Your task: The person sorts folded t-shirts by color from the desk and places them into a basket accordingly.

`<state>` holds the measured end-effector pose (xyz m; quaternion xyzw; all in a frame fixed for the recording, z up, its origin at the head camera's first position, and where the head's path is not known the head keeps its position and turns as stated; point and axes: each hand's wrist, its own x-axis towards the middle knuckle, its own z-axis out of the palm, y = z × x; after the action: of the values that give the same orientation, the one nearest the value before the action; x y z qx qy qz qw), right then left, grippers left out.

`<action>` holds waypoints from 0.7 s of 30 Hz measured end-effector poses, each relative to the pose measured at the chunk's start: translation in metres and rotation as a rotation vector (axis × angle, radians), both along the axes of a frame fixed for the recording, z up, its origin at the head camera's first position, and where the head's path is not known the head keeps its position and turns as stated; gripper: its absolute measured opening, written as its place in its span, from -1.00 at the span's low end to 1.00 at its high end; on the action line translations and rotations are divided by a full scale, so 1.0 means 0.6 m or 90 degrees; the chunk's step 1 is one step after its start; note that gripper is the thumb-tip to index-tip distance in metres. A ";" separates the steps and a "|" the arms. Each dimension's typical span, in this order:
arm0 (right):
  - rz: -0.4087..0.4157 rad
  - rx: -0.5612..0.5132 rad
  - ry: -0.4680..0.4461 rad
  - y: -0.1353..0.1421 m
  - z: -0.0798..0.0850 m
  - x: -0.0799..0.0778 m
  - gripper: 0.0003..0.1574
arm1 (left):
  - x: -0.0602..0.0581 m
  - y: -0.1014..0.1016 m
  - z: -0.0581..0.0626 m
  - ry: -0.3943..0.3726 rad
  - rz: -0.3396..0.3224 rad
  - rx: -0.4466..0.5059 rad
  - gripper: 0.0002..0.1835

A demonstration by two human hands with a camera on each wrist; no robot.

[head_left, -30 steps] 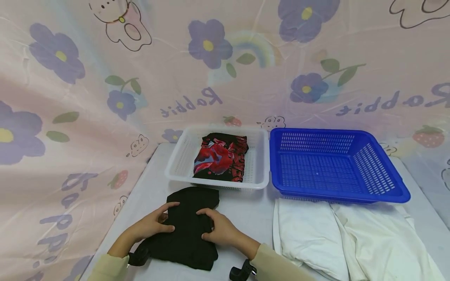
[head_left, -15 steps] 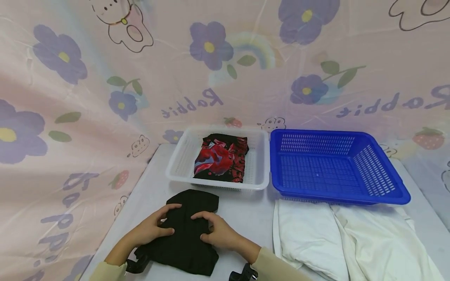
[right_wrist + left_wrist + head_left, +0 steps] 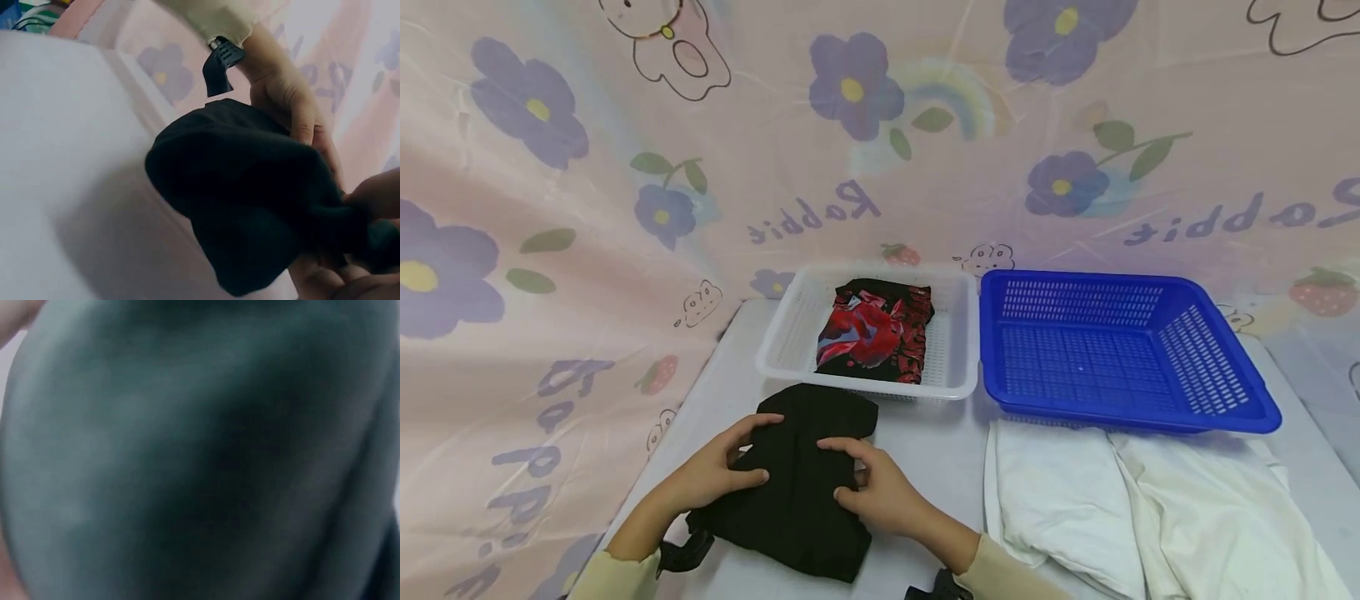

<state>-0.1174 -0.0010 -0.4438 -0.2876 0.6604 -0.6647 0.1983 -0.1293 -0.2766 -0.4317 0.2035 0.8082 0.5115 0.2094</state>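
Observation:
Both hands hold a folded black garment in front of the white basket. My left hand grips its left edge, with the thumb on top of the cloth. At the opposite edge my right hand holds it, thumb and index finger on top and the other fingers partly hidden. The right wrist view shows the black garment lifted above the white table, its lower part sagging, with fingers under it. Dark cloth fills nearly all of the left wrist view.
The white basket behind the garment contains a folded black-and-red printed garment. To its right stands a blue basket. White folded cloths lie in front of the blue basket. A printed curtain hangs behind the table.
The black garment has come up a little, nearer the white basket's front rim. Both hands moved with it, keeping hold of its sides, and the right hand shifted slightly right.

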 end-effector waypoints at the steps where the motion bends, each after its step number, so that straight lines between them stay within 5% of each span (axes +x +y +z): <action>1: 0.001 -0.009 -0.009 0.003 0.011 0.002 -0.29 | -0.002 0.000 0.005 0.003 -0.005 0.008 -0.32; 9: -0.029 -0.018 0.048 0.023 0.077 0.009 -0.30 | -0.019 0.001 0.050 0.008 -0.035 0.058 -0.33; 17: -0.065 0.002 0.087 0.040 0.129 0.001 -0.28 | -0.048 0.018 0.107 0.020 -0.053 0.047 -0.33; 21: -0.082 -0.010 0.107 0.052 0.153 -0.018 -0.28 | -0.070 0.031 0.134 0.042 -0.029 0.017 -0.34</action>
<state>-0.1283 0.0302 -0.3521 -0.3012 0.6865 -0.6546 0.0968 -0.1712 -0.2578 -0.3514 0.2417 0.8029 0.5101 0.1915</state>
